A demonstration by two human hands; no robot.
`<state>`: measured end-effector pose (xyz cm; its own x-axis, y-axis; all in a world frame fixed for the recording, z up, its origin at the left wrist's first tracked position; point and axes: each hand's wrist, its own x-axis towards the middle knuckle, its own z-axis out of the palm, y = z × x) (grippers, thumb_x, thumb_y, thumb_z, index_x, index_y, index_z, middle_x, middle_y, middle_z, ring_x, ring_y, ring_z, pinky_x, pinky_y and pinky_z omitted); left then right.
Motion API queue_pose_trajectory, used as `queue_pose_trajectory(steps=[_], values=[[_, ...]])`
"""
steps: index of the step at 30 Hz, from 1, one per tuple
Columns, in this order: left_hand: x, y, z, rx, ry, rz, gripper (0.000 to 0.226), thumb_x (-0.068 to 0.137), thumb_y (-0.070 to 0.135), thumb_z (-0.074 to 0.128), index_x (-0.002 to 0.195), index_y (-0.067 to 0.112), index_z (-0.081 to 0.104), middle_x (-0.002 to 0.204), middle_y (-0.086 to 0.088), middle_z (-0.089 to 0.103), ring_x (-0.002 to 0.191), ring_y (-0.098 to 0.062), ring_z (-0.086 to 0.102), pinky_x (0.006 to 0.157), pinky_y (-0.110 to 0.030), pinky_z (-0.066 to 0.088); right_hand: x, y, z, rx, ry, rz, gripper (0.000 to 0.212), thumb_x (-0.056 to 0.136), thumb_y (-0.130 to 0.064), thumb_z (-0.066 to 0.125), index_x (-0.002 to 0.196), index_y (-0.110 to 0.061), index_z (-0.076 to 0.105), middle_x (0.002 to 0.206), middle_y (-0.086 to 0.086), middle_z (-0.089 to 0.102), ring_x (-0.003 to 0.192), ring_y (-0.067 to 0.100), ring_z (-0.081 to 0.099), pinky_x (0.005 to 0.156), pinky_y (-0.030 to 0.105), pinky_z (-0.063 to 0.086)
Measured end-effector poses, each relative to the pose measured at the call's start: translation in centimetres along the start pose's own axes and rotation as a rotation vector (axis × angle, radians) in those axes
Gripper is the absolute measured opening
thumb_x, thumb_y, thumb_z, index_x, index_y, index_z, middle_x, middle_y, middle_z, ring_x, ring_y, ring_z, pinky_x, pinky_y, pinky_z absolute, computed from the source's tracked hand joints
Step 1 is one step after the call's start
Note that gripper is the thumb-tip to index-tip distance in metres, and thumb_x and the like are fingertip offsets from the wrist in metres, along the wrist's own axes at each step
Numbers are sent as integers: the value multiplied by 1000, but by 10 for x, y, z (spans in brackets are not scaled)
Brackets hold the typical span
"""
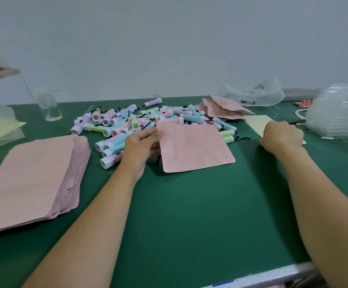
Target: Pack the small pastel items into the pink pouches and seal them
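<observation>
Square matte pouch, perhaps paper, in left hand.

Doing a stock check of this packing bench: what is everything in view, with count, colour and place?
held pouch: one, pink, table centre.
pouch stack: one tall stack, pink, table left.
loose pouches: a few, pink, behind the heap, right.
pastel items: too many to count; purple, blue, green, pink; heaped mid-table.
dotted sheet: one, cream, right of heap.
clear cup: one, transparent, back left.
plastic bag: one, translucent white, back right.
clear plastic stack: one, transparent, far right.
table: one, green.
left hand: grips the held pouch's left edge.
right hand: on the dotted sheet, fingers hidden.
</observation>
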<state>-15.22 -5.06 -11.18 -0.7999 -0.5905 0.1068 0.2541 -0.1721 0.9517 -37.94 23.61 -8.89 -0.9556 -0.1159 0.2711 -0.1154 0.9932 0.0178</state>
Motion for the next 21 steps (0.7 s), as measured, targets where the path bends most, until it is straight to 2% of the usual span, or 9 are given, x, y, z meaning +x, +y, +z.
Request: queue_pose_trajectory(steps=[3,7,9,12,14,17,19,21], values=[[0,0,0,5,2,0,19,96,5,73,99,23,75,93,-1,82,75,-12,77,63,-22,59,-2,-3,-5,-58,-16,-36,15,87,-21,68,90,-13,55,69,4,43,76,32,55,67,34,39],[1,0,-1,4,-3,3,28,97,5,72,84,28,83,93,-2,82,73,-13,76,61,-23,59,-5,-7,-7,-32,-60,-52,16,88,-30,62,90,-16,53,71,2,41,81,32,52,70,34,36],[3,-1,-2,-3,10,-10,20,97,6,72,97,25,80,94,-2,82,74,-14,76,62,-24,59,-9,-10,-3,24,-52,-21,17,90,-30,59,91,-16,51,76,3,45,82,32,50,71,34,36],[5,-2,-3,-7,14,-22,17,99,7,70,110,20,75,98,-2,82,78,-14,75,63,-24,60,-11,-6,6,203,43,100,13,96,-23,50,91,-11,51,92,14,57,83,35,51,73,37,37],[7,-2,-3,-2,3,-24,18,101,10,67,115,19,74,103,-2,82,80,-15,73,61,-24,59,-11,1,9,313,155,160,22,100,-21,44,89,-6,55,102,21,63,87,40,57,73,39,38],[7,-1,-3,-18,-2,-27,18,103,13,65,116,22,74,105,0,81,84,-15,73,62,-25,57,-13,1,5,639,244,107,37,104,-25,41,83,-1,61,92,23,65,77,36,58,68,39,44],[8,-1,-4,-52,-9,-25,17,105,17,63,116,24,74,106,0,80,87,-15,73,67,-30,57,-20,-13,-2,956,136,-14,42,106,-32,44,94,-2,70,91,18,70,71,27,59,66,40,49],[9,-1,-4,-72,-8,-16,18,108,18,59,117,24,74,111,0,79,94,-16,71,78,-35,56,-33,-35,-11,1176,-68,-104,44,107,-43,44,105,-11,75,97,5,75,73,18,64,63,34,47]])
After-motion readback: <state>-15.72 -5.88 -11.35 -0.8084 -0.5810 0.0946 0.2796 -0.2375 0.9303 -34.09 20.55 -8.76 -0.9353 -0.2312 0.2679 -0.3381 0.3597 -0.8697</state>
